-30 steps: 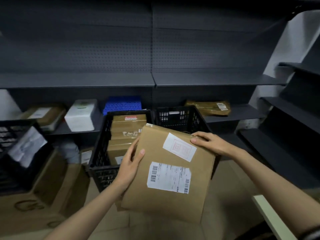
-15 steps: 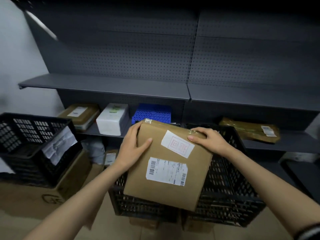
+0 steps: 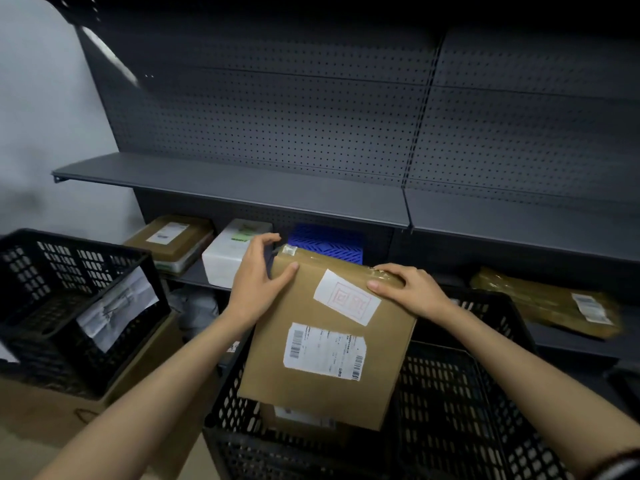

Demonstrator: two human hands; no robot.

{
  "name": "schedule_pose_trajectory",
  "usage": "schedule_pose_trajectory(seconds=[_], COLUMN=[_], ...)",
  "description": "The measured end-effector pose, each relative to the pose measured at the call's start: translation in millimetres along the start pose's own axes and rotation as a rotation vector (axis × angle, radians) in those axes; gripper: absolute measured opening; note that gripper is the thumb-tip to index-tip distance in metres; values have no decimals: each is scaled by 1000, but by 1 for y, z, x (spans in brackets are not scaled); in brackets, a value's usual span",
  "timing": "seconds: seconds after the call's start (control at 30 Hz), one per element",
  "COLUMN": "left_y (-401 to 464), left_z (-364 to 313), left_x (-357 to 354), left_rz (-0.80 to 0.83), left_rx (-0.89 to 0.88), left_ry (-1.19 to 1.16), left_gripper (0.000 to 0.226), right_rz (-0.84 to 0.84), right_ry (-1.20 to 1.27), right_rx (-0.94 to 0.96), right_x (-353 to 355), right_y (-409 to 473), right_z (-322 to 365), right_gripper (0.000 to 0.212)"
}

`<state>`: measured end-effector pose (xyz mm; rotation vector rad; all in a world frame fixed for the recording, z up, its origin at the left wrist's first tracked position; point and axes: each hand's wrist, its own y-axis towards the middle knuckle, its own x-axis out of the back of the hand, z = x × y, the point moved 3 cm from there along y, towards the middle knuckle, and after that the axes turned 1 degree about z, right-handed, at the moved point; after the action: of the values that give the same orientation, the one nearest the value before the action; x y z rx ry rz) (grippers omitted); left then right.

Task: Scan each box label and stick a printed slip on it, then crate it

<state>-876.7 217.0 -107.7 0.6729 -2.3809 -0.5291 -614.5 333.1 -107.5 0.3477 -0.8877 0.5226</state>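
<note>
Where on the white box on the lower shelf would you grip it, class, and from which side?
Grip the white box across its two short side faces, coming from the front. The shelf above sits low over it, and a brown parcel crowds its left.

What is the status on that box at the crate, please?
Both hands grip the box. Slip on, box tilted over the crate. Another box underneath.

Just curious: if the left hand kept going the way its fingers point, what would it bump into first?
Probably the white box on the lower shelf, just beyond the left hand; depth is hard to judge.
</note>
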Motion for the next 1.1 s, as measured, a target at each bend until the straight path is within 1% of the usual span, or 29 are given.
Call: schedule_pose_trajectory(seconds=[0.07, 0.17, 0.23, 0.33, 0.4, 0.5, 0.7, 0.8, 0.87, 0.93, 1.0, 1.03, 1.1], left_y=[7, 15, 19, 21, 21, 12, -18, -35, -50, -66, -82, -88, -99], left_z=[7, 20, 34, 54, 64, 71, 91, 102, 108, 117, 130, 136, 145], left_x=[-5, -13, -15, -16, -16, -20, -38, -41, -43, -47, -51, -52, -53], left_rz=[132, 316, 452, 733, 835, 915, 1071, 1072, 1083, 1126, 1162, 1166, 1160], left_rx=[-60, -142, -118, -54, -36, -27, -32, -71, -116, -128, -128, -134, -148], left_ry=[55, 172, 197, 229, 240, 236, 321, 357, 368, 392, 417, 435, 452], left_gripper=[43, 40, 43, 41, 43, 51, 68, 74, 76, 85, 99, 100, 90], right_rz=[32, 69, 92, 95, 89, 92, 128, 127, 140, 168, 183, 182, 185], right_ry=[-29, -76, -94, -169, -204, -231, -322, -325, -321, -332, -338, -334, -325], right_rx=[-10, -31, -57, -98, -106, -112, -130, -128, -130, -125, -126, -126, -122], right_x=[-14, -32, -43, -59, -69, -85, -118, -133, -146, -162, -180, -187, -201], right_y=[6, 9, 8, 4, 0, -11, -41, -58, -67, -76, -84, -87, -90], right_z=[0, 5, 5, 4, 6, 9, 6, 5, 0, -6, -13, -16, -20], right_gripper=[79, 68, 70, 75, 72, 68, 83, 94, 95, 94, 93, 93, 94])
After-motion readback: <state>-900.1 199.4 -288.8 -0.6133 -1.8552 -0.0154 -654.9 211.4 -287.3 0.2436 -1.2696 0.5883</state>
